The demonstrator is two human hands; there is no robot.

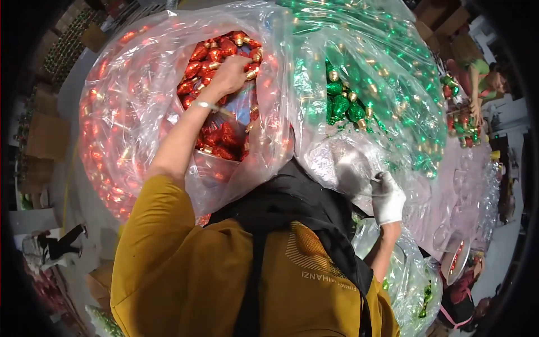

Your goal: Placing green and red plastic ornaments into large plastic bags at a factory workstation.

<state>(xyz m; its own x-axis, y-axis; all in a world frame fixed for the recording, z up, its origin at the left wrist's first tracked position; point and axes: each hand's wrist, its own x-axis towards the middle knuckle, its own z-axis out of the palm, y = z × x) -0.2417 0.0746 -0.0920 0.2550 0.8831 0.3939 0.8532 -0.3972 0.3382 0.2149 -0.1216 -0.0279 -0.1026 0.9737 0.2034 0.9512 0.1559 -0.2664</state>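
Note:
My bare left hand reaches into an open clear plastic bag of glittery red bulb-shaped ornaments with gold caps. Its fingers are curled at the gold cap of one red ornament near the right side of the bag's mouth. On my right hand is a white glove with dark fingertips. That hand is closed beside the near edge of a second clear bag, and whatever its fingers pinch is too small to make out. Inside this second bag lie green glittery bulb ornaments.
By my right forearm is another clear bag with light green ornaments. At the far right a person handles red and green ornaments. Another person is at the lower right. Cardboard boxes stand at the left.

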